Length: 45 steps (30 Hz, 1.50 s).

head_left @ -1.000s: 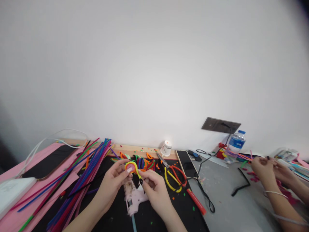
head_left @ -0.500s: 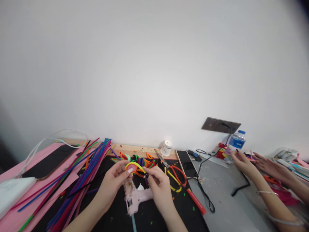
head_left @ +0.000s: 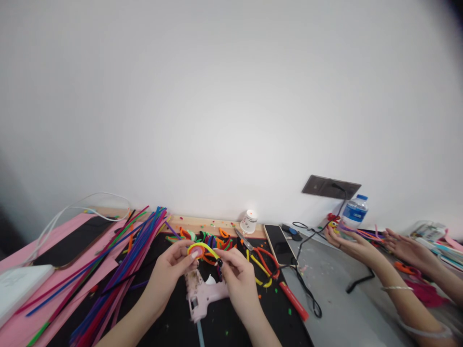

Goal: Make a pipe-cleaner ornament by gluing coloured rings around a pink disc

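Observation:
My left hand (head_left: 168,270) pinches a small pipe cleaner coil (head_left: 191,251), pink and orange inside with a yellow outer strip. That yellow strip arches to the right, where my right hand (head_left: 238,277) has its thumb and fingers closed on the far end. A small black bit (head_left: 219,262) shows at the right fingertips; whether it is part of the piece I cannot tell. Under both hands lies a pale pink hot glue gun (head_left: 202,296), a glue stick (head_left: 200,332) sticking out of its back. Bent pipe cleaner pieces (head_left: 210,238) in several colours lie behind the hands.
Long pipe cleaners (head_left: 126,270) lie to the left, near a white box (head_left: 23,289). Pliers (head_left: 260,265), a phone (head_left: 280,246), a paper cup (head_left: 249,222) and a black cord (head_left: 307,294) are on the right. Another person's hands (head_left: 352,246) are farther right, near a bottle (head_left: 355,212).
My hands stay nearly in place with the coil between them. The other person's nearer hand has moved left and turned over, opening toward the red and yellow figure.

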{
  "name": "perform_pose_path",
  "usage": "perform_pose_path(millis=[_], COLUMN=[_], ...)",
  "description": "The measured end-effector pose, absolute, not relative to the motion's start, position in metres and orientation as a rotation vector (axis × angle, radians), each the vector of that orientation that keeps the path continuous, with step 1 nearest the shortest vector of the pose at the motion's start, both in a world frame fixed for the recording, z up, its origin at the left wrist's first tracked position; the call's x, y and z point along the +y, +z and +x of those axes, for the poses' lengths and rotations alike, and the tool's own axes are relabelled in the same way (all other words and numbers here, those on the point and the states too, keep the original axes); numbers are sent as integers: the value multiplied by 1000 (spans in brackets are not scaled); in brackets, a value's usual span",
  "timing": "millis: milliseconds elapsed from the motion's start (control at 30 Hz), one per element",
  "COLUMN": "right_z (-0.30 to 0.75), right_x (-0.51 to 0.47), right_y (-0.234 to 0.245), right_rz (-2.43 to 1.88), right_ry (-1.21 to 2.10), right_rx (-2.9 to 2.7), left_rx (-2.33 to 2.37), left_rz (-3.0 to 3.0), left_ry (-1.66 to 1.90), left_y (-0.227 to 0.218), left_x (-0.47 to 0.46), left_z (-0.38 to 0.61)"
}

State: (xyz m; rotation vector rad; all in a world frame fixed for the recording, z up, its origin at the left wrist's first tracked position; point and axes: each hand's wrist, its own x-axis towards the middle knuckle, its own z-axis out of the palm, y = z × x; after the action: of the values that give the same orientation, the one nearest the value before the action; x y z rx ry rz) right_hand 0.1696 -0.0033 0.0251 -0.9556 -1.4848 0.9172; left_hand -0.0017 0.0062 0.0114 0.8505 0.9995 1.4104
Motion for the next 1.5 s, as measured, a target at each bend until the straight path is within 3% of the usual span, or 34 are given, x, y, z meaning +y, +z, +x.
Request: perform_pose_path(millis=[467, 1067, 1500], right_z=[171, 172, 170], right_x=[-7, -3, -3], right_y=[32, 22, 23], right_rz=[-917, -991, -994], right_ry=[847, 761, 763], right_rx=[-1488, -1614, -1615], left_rx=[1110, 1046, 1000], left_rz=[1104, 888, 1088], left_ry=[1383, 1428, 1435], left_y=[9, 21, 20], left_x=[9, 3, 2], left_z=[-1, 1, 0])
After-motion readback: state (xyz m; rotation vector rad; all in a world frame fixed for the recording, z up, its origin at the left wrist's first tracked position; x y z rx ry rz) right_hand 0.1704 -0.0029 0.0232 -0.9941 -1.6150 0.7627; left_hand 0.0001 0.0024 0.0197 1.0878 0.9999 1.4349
